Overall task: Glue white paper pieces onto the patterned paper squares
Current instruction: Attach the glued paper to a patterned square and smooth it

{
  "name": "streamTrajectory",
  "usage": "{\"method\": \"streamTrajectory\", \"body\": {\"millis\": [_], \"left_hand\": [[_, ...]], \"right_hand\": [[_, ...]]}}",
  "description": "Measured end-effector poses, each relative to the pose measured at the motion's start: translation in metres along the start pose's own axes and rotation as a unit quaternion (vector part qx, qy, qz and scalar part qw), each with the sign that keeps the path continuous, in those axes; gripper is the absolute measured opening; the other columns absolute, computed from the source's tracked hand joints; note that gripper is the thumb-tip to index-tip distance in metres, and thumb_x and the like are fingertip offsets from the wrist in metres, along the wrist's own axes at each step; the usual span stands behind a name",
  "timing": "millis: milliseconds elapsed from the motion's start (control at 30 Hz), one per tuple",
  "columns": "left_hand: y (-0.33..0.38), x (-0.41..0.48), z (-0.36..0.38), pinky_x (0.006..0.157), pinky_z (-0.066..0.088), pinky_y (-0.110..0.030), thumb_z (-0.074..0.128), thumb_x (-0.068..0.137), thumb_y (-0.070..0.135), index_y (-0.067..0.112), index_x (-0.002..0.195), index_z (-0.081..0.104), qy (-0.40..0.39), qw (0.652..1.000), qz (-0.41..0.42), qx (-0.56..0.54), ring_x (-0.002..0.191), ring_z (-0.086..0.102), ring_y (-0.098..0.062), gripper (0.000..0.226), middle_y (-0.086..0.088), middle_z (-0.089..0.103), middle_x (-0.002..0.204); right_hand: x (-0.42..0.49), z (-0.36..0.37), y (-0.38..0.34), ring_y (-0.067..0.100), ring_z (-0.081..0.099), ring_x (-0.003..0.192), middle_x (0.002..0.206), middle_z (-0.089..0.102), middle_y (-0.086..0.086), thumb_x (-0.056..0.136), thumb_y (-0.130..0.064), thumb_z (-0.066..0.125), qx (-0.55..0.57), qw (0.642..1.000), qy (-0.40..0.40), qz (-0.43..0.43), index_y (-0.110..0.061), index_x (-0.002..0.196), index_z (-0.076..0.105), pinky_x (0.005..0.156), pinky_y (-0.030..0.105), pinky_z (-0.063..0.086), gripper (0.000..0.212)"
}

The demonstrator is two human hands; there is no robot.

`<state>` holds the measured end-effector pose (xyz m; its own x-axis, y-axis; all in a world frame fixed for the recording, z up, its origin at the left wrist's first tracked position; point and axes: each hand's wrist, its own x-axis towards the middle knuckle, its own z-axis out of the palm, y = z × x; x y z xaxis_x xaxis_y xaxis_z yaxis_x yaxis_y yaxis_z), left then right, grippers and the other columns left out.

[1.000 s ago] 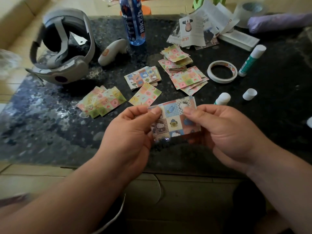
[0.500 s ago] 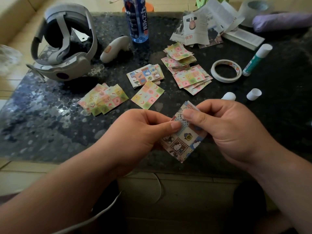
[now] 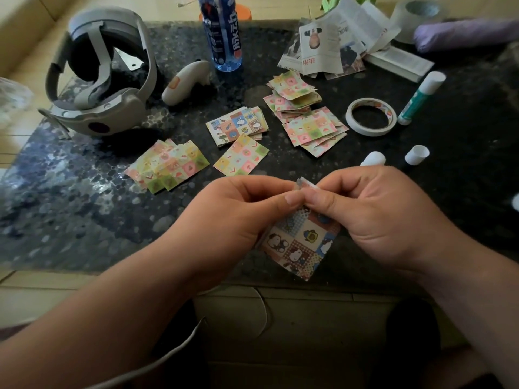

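A patterned paper square (image 3: 300, 242), glossy and printed with a patchwork of cartoon animals in blue, red and cream, is held in the air over the near edge of the dark speckled stone table (image 3: 70, 206), tilted so that one corner points down. The left hand (image 3: 238, 217) pinches its upper corner between thumb and forefinger from nine o'clock; the right hand (image 3: 373, 217) pinches the same corner from three o'clock, the two thumb tips almost touching. A thin white paper edge (image 3: 307, 185) sticks up above the fingers at twelve o'clock; it may be a separate white piece or the square's own back, which the view does not settle.

At one o'clock from the hands a white rounded glue-stick top (image 3: 373, 158) shows just behind the right knuckles, with a loose white plastic cap (image 3: 417, 154) beside it. Further out at one o'clock lie a white tape roll (image 3: 370, 116) and a green glue stick with a white cap (image 3: 418, 102). From ten to twelve o'clock pastel patterned squares lie in piles: a fanned pile (image 3: 168, 164), a single square (image 3: 241, 158), a blue-toned stack (image 3: 237, 124) and two pink stacks (image 3: 314, 130). Well beyond, at ten o'clock, sits a grey headset (image 3: 104, 80) with a white controller (image 3: 185, 82), and at twelve a blue bottle (image 3: 223, 35).
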<state>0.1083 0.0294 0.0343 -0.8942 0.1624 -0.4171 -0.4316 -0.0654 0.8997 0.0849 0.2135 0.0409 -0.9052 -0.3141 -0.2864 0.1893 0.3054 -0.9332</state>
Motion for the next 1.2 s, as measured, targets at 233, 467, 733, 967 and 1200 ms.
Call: {"method": "streamTrajectory", "body": {"millis": [233,467,733,967,1200], "left_hand": [[-0.0015,0.0013,0.0006,0.081,0.061,-0.047,0.072,0.076,0.022,0.001,0.092,0.077,0.045,0.999,0.01,-0.013,0.084,0.074,-0.033,0.027,-0.023,0.075,0.092],[-0.0053,0.0004,0.0034,0.077,0.06,-0.047,0.073,0.07,0.033,0.008,0.089,0.078,0.093,0.995,0.038,0.019,0.081,0.076,-0.031,0.032,-0.016,0.077,0.086],[-0.0007,0.0009,0.0007,0.077,0.061,-0.042,0.07,0.078,0.028,0.008,0.097,0.077,0.034,0.999,0.016,0.029,0.086,0.076,-0.029,0.028,-0.014,0.078,0.091],[-0.0018,0.0027,0.0006,0.083,0.06,-0.049,0.075,0.075,0.028,0.01,0.086,0.08,0.048,0.998,0.014,0.038,0.086,0.076,-0.031,0.022,-0.015,0.078,0.089],[-0.0048,0.002,0.0059,0.073,0.061,-0.041,0.074,0.071,0.028,0.006,0.087,0.08,0.063,0.998,0.023,-0.014,0.083,0.076,-0.032,0.027,-0.018,0.077,0.088]], "right_hand": [[-0.0005,-0.0028,-0.0007,0.012,0.077,0.076,0.079,0.079,0.001,0.069,-0.033,0.073,0.014,1.0,-0.02,0.009,-0.01,0.084,0.077,0.059,0.019,0.059,0.028],[0.0002,0.0027,0.0028,0.022,0.078,0.082,0.083,0.079,0.007,0.067,-0.035,0.073,0.04,0.999,-0.009,0.017,-0.009,0.084,0.077,0.079,0.046,0.064,0.031],[0.0001,-0.0018,0.0013,0.018,0.077,0.08,0.083,0.079,0.006,0.073,-0.035,0.07,0.032,0.999,-0.033,0.022,-0.009,0.084,0.077,0.069,0.032,0.063,0.029],[-0.001,-0.0032,0.0001,0.019,0.078,0.083,0.085,0.08,0.006,0.071,-0.032,0.071,0.042,0.997,-0.05,0.04,-0.008,0.088,0.077,0.075,0.036,0.065,0.029],[-0.0009,-0.0031,0.0014,0.021,0.078,0.085,0.086,0.079,0.009,0.07,-0.031,0.071,0.078,0.996,-0.033,0.04,-0.008,0.083,0.077,0.076,0.036,0.065,0.028]]}}
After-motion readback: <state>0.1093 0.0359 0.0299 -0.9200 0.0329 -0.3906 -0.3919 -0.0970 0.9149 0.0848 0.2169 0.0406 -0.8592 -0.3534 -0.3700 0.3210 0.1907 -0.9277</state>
